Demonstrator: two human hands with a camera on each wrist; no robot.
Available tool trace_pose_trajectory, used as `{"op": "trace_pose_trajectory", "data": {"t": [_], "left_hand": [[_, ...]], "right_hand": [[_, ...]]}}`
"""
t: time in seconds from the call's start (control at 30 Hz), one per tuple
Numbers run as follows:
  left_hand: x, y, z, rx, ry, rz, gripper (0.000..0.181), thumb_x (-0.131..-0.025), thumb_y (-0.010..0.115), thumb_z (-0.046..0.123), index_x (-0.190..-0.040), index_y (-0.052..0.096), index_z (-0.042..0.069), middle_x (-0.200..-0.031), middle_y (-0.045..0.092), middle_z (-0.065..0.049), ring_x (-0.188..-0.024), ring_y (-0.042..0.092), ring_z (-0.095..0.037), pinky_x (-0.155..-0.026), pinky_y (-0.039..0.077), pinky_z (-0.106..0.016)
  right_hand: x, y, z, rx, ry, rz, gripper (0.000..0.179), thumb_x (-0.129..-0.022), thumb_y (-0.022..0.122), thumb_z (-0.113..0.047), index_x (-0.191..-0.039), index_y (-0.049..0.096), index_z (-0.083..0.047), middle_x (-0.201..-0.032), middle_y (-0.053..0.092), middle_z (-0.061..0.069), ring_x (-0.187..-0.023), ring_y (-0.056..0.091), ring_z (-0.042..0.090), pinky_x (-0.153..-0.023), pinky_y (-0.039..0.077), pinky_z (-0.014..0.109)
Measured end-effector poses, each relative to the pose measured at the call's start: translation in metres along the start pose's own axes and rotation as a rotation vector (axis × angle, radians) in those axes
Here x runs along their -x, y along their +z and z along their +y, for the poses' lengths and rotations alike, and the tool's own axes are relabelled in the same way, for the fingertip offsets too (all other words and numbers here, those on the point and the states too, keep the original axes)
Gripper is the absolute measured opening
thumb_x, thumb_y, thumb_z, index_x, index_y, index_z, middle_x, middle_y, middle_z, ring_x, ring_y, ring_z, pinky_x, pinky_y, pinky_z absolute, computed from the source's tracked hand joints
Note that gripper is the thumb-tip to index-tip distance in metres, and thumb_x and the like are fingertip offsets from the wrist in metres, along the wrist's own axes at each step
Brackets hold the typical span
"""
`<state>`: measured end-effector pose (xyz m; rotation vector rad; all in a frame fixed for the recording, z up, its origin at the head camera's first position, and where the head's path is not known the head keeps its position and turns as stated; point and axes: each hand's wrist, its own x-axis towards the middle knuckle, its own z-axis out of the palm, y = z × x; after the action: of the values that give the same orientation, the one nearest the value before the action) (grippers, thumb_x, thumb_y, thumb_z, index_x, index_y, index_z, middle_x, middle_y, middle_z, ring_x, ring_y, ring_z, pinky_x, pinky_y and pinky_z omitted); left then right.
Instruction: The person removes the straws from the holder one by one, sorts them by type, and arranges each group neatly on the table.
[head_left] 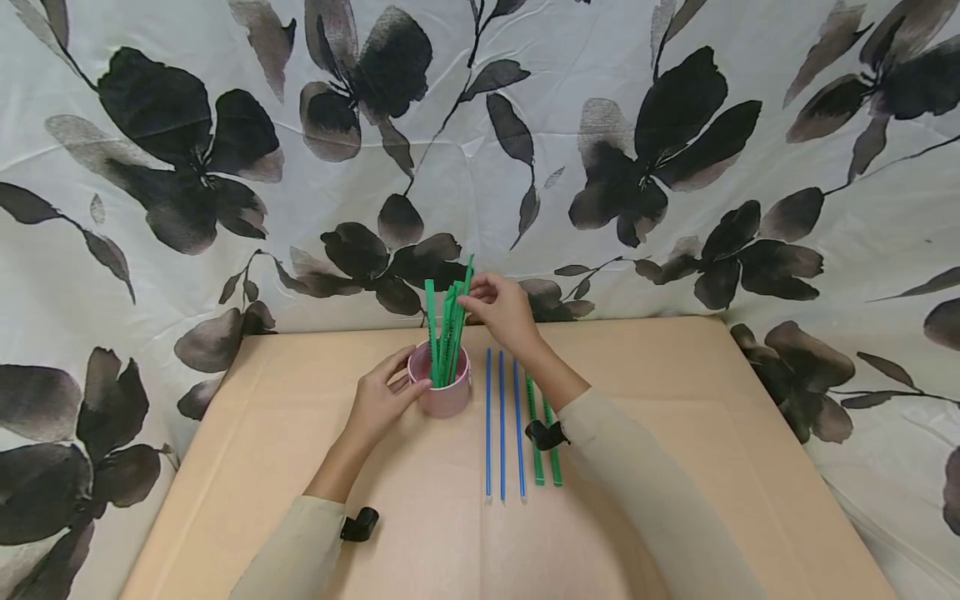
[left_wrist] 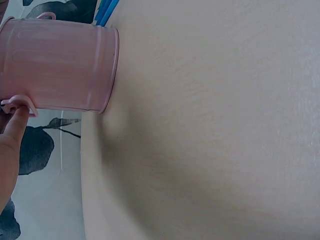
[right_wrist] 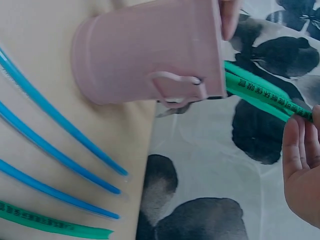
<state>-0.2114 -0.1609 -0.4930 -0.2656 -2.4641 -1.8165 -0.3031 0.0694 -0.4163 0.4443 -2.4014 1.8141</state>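
Observation:
A small pink bucket (head_left: 446, 406) with side handles stands upright near the far edge of the table. My left hand (head_left: 381, 398) holds it from the left, thumb at the front of the rim; the left wrist view shows a finger at the handle (left_wrist: 22, 102). Several green-wrapped straws (head_left: 448, 333) with dark printing stand in the bucket, their lower ends hidden. Above the rim, my right hand (head_left: 504, 312) pinches a green straw (right_wrist: 270, 97) near its upper end, thumb against fingers. That straw's lower part runs down among the others into the bucket.
Right of the bucket, three blue straws (head_left: 502, 433) with clear tips lie side by side on the tan table (head_left: 360, 329). Beside them are two green straws (head_left: 537, 462), partly covered by my right forearm. A floral cloth (head_left: 480, 167) hangs behind the table.

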Motion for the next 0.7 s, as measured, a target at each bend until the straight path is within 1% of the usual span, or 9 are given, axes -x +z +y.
{"op": "trace_pose_trajectory", "data": {"t": [0.1, 0.13, 0.2, 0.23, 0.33, 0.37, 0.5, 0.63, 0.7], "left_hand": [[0.003, -0.001, 0.014, 0.002, -0.008, -0.007, 0.067, -0.089, 0.080, 0.002, -0.147, 0.048, -0.010, -0.151, 0.049, -0.030, -0.140, 0.050, -0.046, -0.111, 0.051, -0.043], [0.004, -0.001, 0.018, 0.004, -0.011, -0.009, 0.067, -0.089, 0.080, 0.002, -0.147, 0.048, -0.011, -0.151, 0.049, -0.031, -0.140, 0.050, -0.047, -0.111, 0.051, -0.043], [0.006, -0.001, 0.026, 0.008, -0.010, -0.013, 0.066, -0.089, 0.079, 0.002, -0.146, 0.048, -0.011, -0.151, 0.049, -0.031, -0.139, 0.050, -0.047, -0.110, 0.051, -0.043], [0.007, -0.001, 0.029, 0.012, -0.008, -0.014, 0.066, -0.089, 0.079, 0.001, -0.146, 0.048, -0.012, -0.150, 0.049, -0.032, -0.139, 0.050, -0.047, -0.110, 0.051, -0.043], [0.009, -0.002, 0.030, 0.017, -0.008, -0.011, 0.066, -0.089, 0.079, 0.001, -0.146, 0.049, -0.012, -0.150, 0.050, -0.031, -0.139, 0.050, -0.047, -0.110, 0.050, -0.043], [0.009, -0.002, 0.030, 0.020, -0.007, -0.011, 0.066, -0.089, 0.079, 0.001, -0.146, 0.049, -0.012, -0.150, 0.050, -0.032, -0.139, 0.050, -0.048, -0.110, 0.050, -0.043], [0.010, -0.003, 0.030, 0.021, -0.012, -0.012, 0.066, -0.089, 0.079, 0.002, -0.146, 0.049, -0.011, -0.151, 0.050, -0.031, -0.139, 0.050, -0.047, -0.110, 0.051, -0.042], [0.010, -0.003, 0.029, 0.010, -0.013, -0.016, 0.066, -0.089, 0.080, 0.003, -0.146, 0.049, -0.010, -0.151, 0.050, -0.030, -0.139, 0.050, -0.047, -0.110, 0.051, -0.043], [0.011, -0.004, 0.029, 0.006, -0.013, -0.016, 0.066, -0.090, 0.080, 0.003, -0.146, 0.049, -0.010, -0.150, 0.050, -0.030, -0.139, 0.050, -0.047, -0.110, 0.051, -0.043]], "right_hand": [[-0.001, -0.006, -0.007, -0.090, -0.013, -0.003, 0.024, -0.095, 0.075, -0.010, -0.115, 0.066, 0.002, -0.102, 0.070, 0.018, -0.094, 0.072, 0.039, -0.083, 0.066, 0.055], [-0.001, -0.009, -0.010, -0.113, -0.018, -0.003, 0.024, -0.096, 0.075, -0.009, -0.115, 0.065, 0.003, -0.102, 0.070, 0.018, -0.094, 0.072, 0.040, -0.084, 0.066, 0.056], [-0.002, -0.014, -0.015, -0.152, -0.032, 0.001, 0.023, -0.096, 0.074, -0.007, -0.114, 0.064, 0.004, -0.101, 0.069, 0.017, -0.092, 0.072, 0.039, -0.085, 0.065, 0.057], [-0.003, -0.016, -0.017, -0.157, -0.039, 0.006, 0.023, -0.096, 0.073, -0.008, -0.114, 0.064, 0.004, -0.100, 0.069, 0.016, -0.091, 0.072, 0.036, -0.084, 0.066, 0.055], [-0.003, -0.023, -0.024, -0.160, -0.060, 0.025, 0.023, -0.097, 0.073, -0.009, -0.114, 0.064, 0.002, -0.097, 0.070, 0.012, -0.085, 0.073, 0.026, -0.080, 0.068, 0.047], [-0.003, -0.026, -0.026, -0.165, -0.063, 0.032, 0.023, -0.096, 0.074, -0.009, -0.114, 0.065, 0.002, -0.096, 0.070, 0.011, -0.084, 0.073, 0.024, -0.080, 0.068, 0.046], [-0.002, -0.035, -0.033, -0.188, -0.055, 0.056, 0.022, -0.096, 0.075, -0.009, -0.112, 0.064, 0.001, -0.093, 0.070, 0.005, -0.081, 0.072, 0.013, -0.076, 0.068, 0.037], [-0.005, -0.046, -0.040, -0.233, -0.059, 0.102, 0.027, -0.095, 0.075, -0.007, -0.116, 0.064, 0.007, -0.090, 0.069, -0.001, -0.079, 0.071, 0.008, -0.077, 0.068, 0.043], [-0.005, -0.052, -0.044, -0.256, -0.067, 0.123, 0.030, -0.095, 0.074, -0.006, -0.119, 0.063, 0.009, -0.088, 0.069, -0.002, -0.078, 0.071, 0.007, -0.077, 0.068, 0.042]]}}
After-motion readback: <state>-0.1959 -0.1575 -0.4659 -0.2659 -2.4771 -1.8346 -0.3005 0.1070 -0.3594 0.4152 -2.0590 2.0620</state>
